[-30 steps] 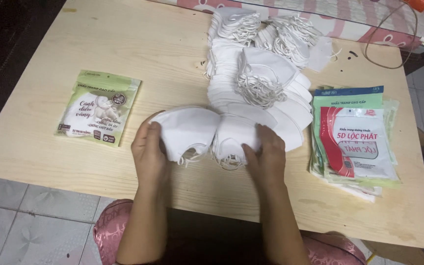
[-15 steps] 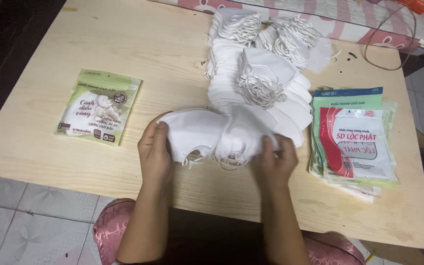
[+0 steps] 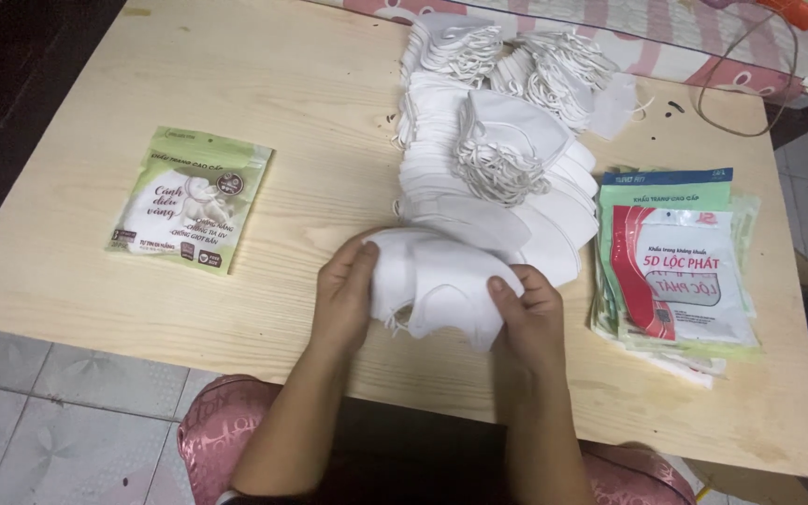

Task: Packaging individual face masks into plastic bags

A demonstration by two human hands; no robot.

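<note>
nearest the camera, at six o'clock, a lap in shiny pink patterned fabric (image 3: 226, 421) shows under the table edge, with both bare forearms rising from it. the left hand (image 3: 346, 297) and the right hand (image 3: 527, 313) meet over the near middle of the pale wooden table (image 3: 95, 281), and both are closed on one small bundle of folded white face masks (image 3: 437, 285). the left hand's fingers wrap the bundle's nine o'clock end, thumb on top; the right hand pinches its three o'clock end, thumb pressed on the upper face. the bundle sits just above the tabletop, near the front edge, with thin white ear loops dangling from its underside between the hands.

at twelve o'clock from the bundle, touching or almost touching it, a long heap of loose white face masks (image 3: 497, 187) runs away toward the far edge, its ear loops tangled on top.

at nine o'clock, well apart from the hands, a flat green and white printed pouch (image 3: 191, 198) lies alone on the wood. at three o'clock, just beside the heap, a stack of flat printed bags in green, red and white (image 3: 675, 266) lies squared up near the table's right edge.

farthest off, at one o'clock beyond the table, a pink and white striped cloth (image 3: 703, 47) lies with a thin dark cable (image 3: 778, 84) looped across it.
</note>
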